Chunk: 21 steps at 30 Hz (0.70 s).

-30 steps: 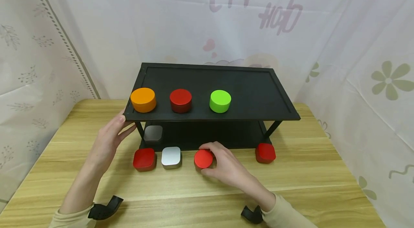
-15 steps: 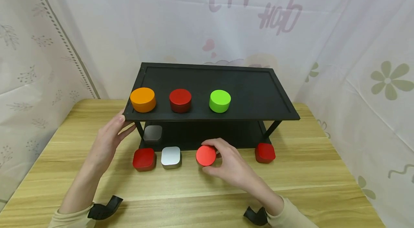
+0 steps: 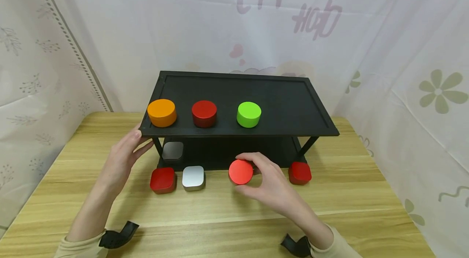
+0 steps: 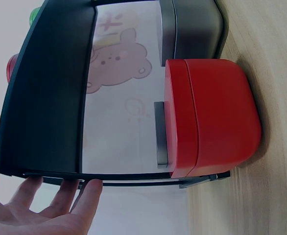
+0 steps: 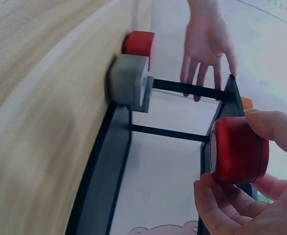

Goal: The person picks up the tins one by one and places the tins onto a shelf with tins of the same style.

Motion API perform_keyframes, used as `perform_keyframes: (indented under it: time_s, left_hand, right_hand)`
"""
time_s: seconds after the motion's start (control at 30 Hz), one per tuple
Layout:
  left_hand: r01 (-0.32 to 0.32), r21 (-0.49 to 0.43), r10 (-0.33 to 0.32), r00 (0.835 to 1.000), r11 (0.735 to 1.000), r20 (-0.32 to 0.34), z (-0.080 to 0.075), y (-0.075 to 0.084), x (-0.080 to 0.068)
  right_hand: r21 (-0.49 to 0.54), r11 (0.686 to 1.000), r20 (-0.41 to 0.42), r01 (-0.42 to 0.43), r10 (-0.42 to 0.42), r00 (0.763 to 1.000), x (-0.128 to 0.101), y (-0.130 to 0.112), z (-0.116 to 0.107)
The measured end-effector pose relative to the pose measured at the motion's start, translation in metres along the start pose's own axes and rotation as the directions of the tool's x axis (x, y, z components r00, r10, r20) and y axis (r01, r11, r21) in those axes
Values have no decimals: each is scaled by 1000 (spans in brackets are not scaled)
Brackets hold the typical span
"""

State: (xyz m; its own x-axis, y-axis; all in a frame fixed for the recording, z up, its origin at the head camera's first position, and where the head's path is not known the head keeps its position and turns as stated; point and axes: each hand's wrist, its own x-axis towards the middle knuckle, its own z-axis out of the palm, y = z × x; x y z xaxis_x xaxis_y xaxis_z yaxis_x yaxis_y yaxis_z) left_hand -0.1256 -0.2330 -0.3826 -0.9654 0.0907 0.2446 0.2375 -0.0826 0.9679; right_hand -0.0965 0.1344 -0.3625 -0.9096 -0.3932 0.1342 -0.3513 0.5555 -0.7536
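Observation:
My right hand (image 3: 272, 182) grips a round red tin (image 3: 240, 172) between thumb and fingers, in front of the black two-tier shelf (image 3: 278, 107). The right wrist view shows the side and pale base of this red tin (image 5: 237, 149), raised off the table. My left hand (image 3: 122, 154) holds the shelf's front left corner. In the left wrist view the left hand's fingers (image 4: 87, 203) lie along the end of the upper board, with the thumb at its top edge. An orange round tin (image 3: 162, 113), a dark red round tin (image 3: 204, 114) and a green round tin (image 3: 249, 114) stand on the upper tier.
A grey square tin (image 3: 173, 151) sits on the lower tier at left. Before the shelf stand a red square tin (image 3: 163, 180), a silver square tin (image 3: 193, 178) and, at right, another red square tin (image 3: 300, 173). The wooden table (image 3: 205, 225) meets a printed curtain (image 3: 234, 18) behind.
My right hand has lifted the round red tin off the table and carried it slightly right. The left hand stays at the shelf corner.

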Motion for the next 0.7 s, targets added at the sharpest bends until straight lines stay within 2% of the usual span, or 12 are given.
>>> perform_keyframes:
  time_s: [0.33,0.7]
  left_hand:
    - [6,9,-6,1000,1000,2,1,1,0]
    - [6,14,-6,1000,1000,-2,1,1,1]
  right_hand:
    - [30,998,-58,55,-53,997,-5,-2,-14]
    - [-37,996,-128,78,-82,988,-9,-2,-32]
